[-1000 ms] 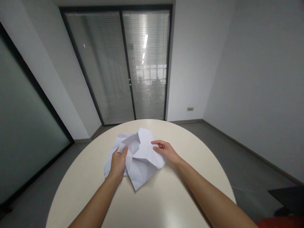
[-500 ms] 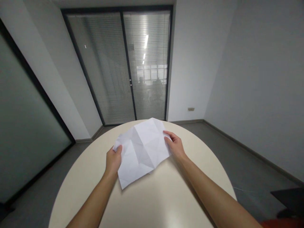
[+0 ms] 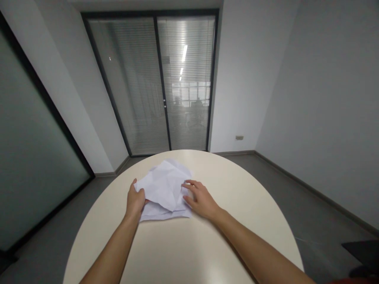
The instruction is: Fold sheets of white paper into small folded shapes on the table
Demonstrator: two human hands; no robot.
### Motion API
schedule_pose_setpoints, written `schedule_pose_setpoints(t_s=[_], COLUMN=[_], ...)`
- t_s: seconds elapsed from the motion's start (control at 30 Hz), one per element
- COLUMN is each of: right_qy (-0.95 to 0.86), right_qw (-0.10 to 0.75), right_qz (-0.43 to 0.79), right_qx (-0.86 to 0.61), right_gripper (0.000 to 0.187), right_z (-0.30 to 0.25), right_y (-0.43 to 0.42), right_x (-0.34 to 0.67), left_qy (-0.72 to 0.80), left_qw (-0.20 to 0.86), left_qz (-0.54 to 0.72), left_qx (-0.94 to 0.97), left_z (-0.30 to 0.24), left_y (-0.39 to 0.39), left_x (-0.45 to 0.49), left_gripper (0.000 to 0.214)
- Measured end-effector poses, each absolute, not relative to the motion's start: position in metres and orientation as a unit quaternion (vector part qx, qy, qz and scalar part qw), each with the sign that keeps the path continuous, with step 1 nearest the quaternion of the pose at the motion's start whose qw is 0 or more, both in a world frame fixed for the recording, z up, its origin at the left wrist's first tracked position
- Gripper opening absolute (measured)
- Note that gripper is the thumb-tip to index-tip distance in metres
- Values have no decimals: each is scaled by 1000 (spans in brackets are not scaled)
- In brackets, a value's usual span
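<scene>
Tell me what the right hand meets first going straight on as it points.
The right hand would likely meet the creased white paper first. It lies directly ahead; depth is unclear here, so the two may be touching.

No text, label, brand, number or sign can be read here.
</scene>
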State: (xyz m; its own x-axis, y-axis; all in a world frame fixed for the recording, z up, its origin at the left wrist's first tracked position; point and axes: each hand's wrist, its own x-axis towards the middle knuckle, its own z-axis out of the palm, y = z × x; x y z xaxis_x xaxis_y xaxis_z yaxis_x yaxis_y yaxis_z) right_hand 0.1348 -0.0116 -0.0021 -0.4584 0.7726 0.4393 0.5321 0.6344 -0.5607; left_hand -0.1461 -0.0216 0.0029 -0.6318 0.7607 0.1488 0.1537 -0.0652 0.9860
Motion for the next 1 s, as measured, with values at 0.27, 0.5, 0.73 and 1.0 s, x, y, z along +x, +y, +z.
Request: schedule_pose_setpoints(t_s=[0.27,0.5,0.73,1.0], right_qy=[-853,-840,-835,-805], right_qw=[283,337,251,247], right_qz=[163,167,143,203], right_qx=[-406,-391,-468,-500], right_gripper=[55,55,58,64], right_z=[-7,-7,-17,-16], right_y=[-20,-1,3,1], right_x=[124,124,118,127], left_qy=[833,829,741,558], left_qw=[65,48,88,117], left_qz=[246,246,246,227], left_qx=[491,499,618,789], left_z=[36,19,-7,12], left_y=[-47,-37,-27,-50], left_x=[-161,-175,-177,-121], left_gripper=[32,58,40,64])
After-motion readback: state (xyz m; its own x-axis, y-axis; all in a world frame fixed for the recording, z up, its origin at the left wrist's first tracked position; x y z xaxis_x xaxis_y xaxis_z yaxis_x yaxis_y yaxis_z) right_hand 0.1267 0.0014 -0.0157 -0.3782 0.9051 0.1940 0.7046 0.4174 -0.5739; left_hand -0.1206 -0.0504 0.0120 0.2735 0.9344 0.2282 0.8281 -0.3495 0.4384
